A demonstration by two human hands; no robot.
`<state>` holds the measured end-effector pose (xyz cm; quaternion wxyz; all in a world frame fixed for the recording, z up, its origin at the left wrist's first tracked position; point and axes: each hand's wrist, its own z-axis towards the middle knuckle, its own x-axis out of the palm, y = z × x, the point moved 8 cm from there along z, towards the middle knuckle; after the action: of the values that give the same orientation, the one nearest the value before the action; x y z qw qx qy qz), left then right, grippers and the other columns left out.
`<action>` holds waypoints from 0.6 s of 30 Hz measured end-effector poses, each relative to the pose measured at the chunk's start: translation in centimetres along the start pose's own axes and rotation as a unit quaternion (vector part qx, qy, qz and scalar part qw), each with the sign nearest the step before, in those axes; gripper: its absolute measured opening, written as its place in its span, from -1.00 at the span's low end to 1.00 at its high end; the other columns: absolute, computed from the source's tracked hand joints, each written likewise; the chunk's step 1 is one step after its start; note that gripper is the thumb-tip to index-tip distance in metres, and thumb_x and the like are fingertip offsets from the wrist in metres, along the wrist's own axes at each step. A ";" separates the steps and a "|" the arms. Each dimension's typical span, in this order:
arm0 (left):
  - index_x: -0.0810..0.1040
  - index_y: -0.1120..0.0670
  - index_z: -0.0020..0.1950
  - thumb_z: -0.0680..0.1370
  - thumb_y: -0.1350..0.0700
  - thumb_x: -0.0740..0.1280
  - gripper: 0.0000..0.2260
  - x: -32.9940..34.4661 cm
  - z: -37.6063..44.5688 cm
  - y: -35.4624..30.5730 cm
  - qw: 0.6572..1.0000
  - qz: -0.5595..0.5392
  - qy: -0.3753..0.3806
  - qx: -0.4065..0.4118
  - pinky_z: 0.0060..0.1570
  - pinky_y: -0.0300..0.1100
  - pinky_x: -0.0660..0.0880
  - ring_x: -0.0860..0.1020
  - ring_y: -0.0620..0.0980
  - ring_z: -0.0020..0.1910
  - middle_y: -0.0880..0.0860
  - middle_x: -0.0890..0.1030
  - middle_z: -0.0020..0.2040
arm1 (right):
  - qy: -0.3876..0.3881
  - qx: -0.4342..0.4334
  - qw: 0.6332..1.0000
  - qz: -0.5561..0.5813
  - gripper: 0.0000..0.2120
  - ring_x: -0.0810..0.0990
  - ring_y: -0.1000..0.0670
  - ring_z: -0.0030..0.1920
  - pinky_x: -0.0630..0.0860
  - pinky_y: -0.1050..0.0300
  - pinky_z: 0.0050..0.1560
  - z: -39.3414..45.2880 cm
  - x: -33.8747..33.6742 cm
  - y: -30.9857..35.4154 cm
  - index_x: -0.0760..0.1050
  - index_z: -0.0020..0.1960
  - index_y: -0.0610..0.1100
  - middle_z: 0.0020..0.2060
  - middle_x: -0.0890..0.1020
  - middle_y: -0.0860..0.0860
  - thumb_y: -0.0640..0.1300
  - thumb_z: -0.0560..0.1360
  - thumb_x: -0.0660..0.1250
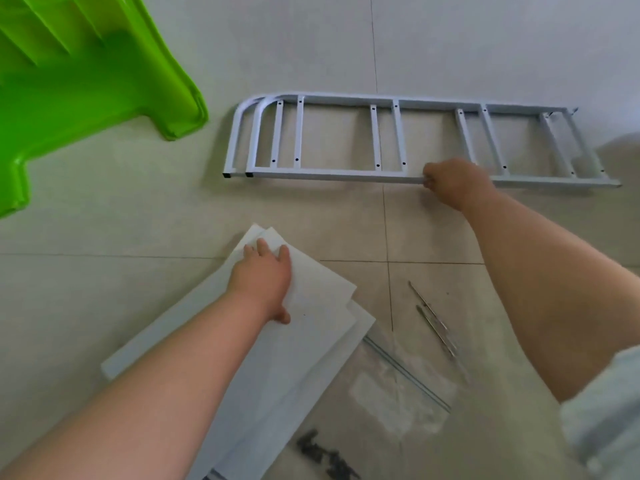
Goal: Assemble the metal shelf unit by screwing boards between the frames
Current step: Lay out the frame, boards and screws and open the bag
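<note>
Two white metal ladder-like frames (pixel 384 140) lie stacked flat on the tiled floor, slightly offset, with rounded corners at their left end. My right hand (pixel 453 183) is closed around the near long rail of the frames, right of its middle. Nearer to me lies a loose stack of white boards (pixel 311 327), fanned at an angle. My left hand (pixel 263 280) rests flat on the top board with its fingers spread toward the far corner. A pile of dark screws (pixel 325 455) sits on the floor at the bottom, right of the boards.
A bright green plastic object (pixel 79 84) fills the upper left. A clear zip bag (pixel 405 386) lies right of the boards. Thin metal rods (pixel 434 318) lie on the tiles beside it.
</note>
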<state>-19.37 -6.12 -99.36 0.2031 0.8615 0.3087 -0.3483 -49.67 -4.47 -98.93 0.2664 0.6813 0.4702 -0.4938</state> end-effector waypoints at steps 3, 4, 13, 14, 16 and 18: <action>-0.10 0.19 0.50 0.37 -0.15 0.45 -0.02 0.0 0.4 -0.1 1.000 0.008 0.007 -0.003 0.16 -0.02 0.42 0.19 0.28 0.40 0.35 0.07 0.44 | -0.021 0.043 0.999 0.016 -0.77 0.50 -0.27 0.08 0.41 0.03 -0.02 0.6 -0.1 -1.5 0.45 0.11 -0.30 0.06 0.51 -0.30 -0.22 0.57 0.11; -0.10 0.19 0.50 0.37 -0.15 0.45 -0.02 0.1 0.4 0.0 1.000 0.007 0.008 -0.003 0.15 -0.03 0.43 0.19 0.28 0.40 0.35 0.06 0.44 | -0.019 0.054 0.998 0.010 -0.78 0.49 -0.26 0.10 0.43 0.01 0.01 0.5 0.0 -1.6 0.46 0.10 -0.30 0.07 0.51 -0.29 -0.26 0.55 0.11; -0.06 0.12 0.51 0.38 -0.20 0.41 -0.07 0.9 -0.5 0.9 0.998 -0.057 -0.018 0.030 0.28 -0.02 0.33 0.00 0.21 0.49 0.25 -0.10 0.51 | -0.017 0.111 0.993 -0.033 -0.67 0.36 -0.22 0.25 0.31 -0.15 0.26 -1.3 -0.4 2.1 0.33 0.28 -0.29 0.18 0.44 -0.24 -0.28 0.52 0.13; -0.05 0.12 0.51 0.39 -0.20 0.40 -0.09 1.0 -0.7 1.2 0.997 -0.066 -0.024 0.039 0.33 -0.03 0.29 -0.04 0.19 0.50 0.23 -0.11 0.52 | -0.030 0.090 0.994 -0.045 -0.66 0.37 -0.21 0.23 0.31 -0.13 0.27 -1.7 -0.7 3.4 0.33 0.27 -0.29 0.17 0.43 -0.24 -0.27 0.51 0.14; 0.00 0.13 0.51 0.42 -0.19 0.38 -0.14 1.2 -1.1 1.8 0.994 -0.088 -0.036 0.057 0.41 -0.05 0.20 -0.03 0.13 0.51 0.18 -0.09 0.53 | -0.046 0.044 0.996 -0.060 -0.65 0.34 -0.20 0.25 0.29 -0.12 0.28 -2.7 -1.1 6.4 0.33 0.28 -0.28 0.20 0.41 -0.23 -0.27 0.50 0.13; 0.12 0.15 0.47 0.43 -0.16 0.38 -0.23 0.9 -1.4 3.0 0.989 -0.122 -0.066 0.054 0.38 -0.06 0.23 0.12 0.10 0.48 0.15 0.03 0.52 | -0.050 0.003 0.996 -0.069 -0.65 0.31 -0.19 0.29 0.26 -0.10 0.30 -3.9 -1.5 9.6 0.35 0.28 -0.25 0.24 0.39 -0.21 -0.25 0.50 0.12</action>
<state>-16.16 -7.14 -98.65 0.1319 0.8022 0.3786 -0.4424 -39.48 -5.74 -97.05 0.2524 0.6222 0.5008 -0.5462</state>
